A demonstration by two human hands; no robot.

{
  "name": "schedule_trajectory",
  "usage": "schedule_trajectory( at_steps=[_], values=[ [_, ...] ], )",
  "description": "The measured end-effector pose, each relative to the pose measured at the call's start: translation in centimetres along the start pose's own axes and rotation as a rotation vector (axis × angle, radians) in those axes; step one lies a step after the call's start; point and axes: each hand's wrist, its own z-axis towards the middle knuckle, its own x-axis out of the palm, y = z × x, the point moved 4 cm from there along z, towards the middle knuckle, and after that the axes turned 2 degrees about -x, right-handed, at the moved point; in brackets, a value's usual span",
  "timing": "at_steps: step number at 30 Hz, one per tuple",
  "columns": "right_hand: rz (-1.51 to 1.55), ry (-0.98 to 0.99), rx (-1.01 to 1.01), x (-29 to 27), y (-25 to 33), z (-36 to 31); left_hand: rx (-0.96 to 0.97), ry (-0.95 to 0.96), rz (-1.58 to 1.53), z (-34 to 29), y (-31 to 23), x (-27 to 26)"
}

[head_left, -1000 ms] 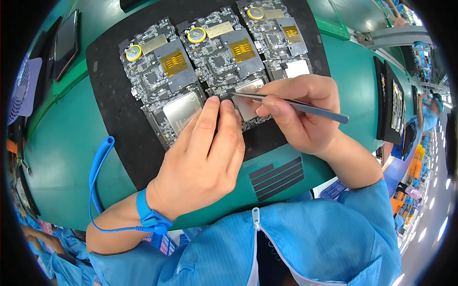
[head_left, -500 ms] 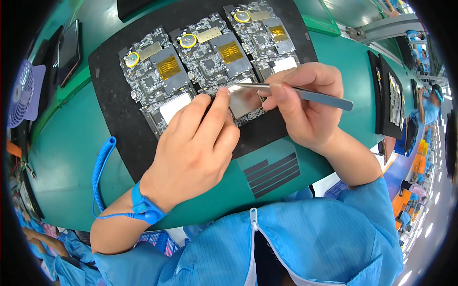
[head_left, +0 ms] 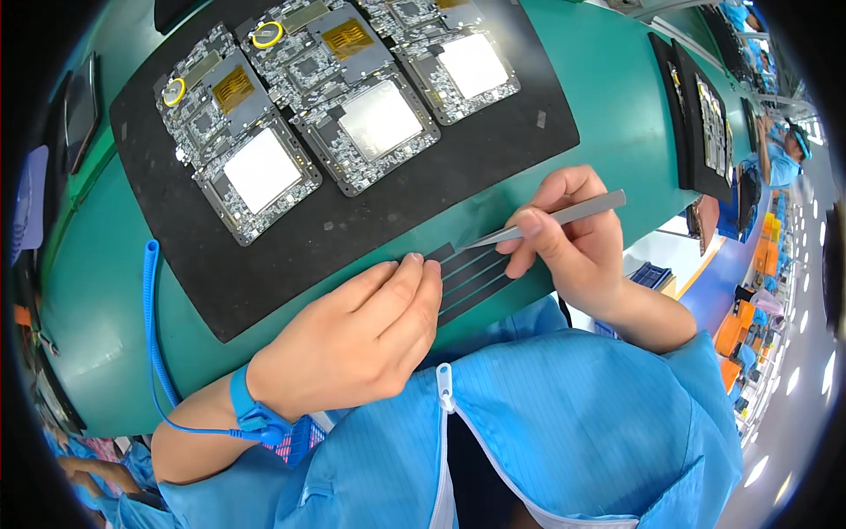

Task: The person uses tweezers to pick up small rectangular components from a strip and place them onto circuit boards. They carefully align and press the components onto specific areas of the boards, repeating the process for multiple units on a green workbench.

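My right hand [head_left: 573,242] pinches a pair of steel tweezers [head_left: 573,212], whose tip points down-left at the upper end of several dark grey strips [head_left: 476,284] on the green table. My left hand [head_left: 361,331] lies at the left end of these strips, fingers stretched out side by side; the thumb is hidden. Beyond the hands, a black mat [head_left: 291,264] carries three circuit boards. The left board [head_left: 242,231] and right board [head_left: 454,108] have white rectangles; the middle board [head_left: 352,181] has a shiny silvery one. Yellow-ringed coin cells [head_left: 267,34] and amber tape patches [head_left: 346,39] show too.
A coiled blue cord [head_left: 150,309] runs from the blue wrist strap [head_left: 251,410] on my left arm. More boards on a dark mat [head_left: 709,123] stand to the right. A dark flat device [head_left: 84,115] lies at far left. Another person [head_left: 780,159] works at far right.
Both hands have left the middle board and come nearer to me, to the dark strips. The tweezers moved with my right hand. The boards and mat now sit higher and further left in view.
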Motion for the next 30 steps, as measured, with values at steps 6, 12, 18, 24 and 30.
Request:
schedule_trajectory(
  at_steps=[6,12,18,24,30],
  values=[
    [-0.052,0.037,-0.105,0.5,-0.1,-0.1,-0.014,-0.032,0.003,0.0,0.0,0.7],
    [-0.029,0.003,-0.038,-0.4,-0.4,-0.1,-0.024,-0.032,-0.03,0.2,0.0,0.6],
    [-0.101,0.013,-0.075,0.4,0.0,0.1,-0.015,-0.06,-0.042,-0.4,0.0,0.9],
    [0.271,0.0,-0.133,1.0,2.9,4.5,-0.169,-0.129,0.043,-1.7,1.3,-2.2],
    [0.198,0.035,-0.058,8.8,3.1,11.3,-0.421,-0.252,0.261,-5.7,6.7,-4.2]
  ],
)
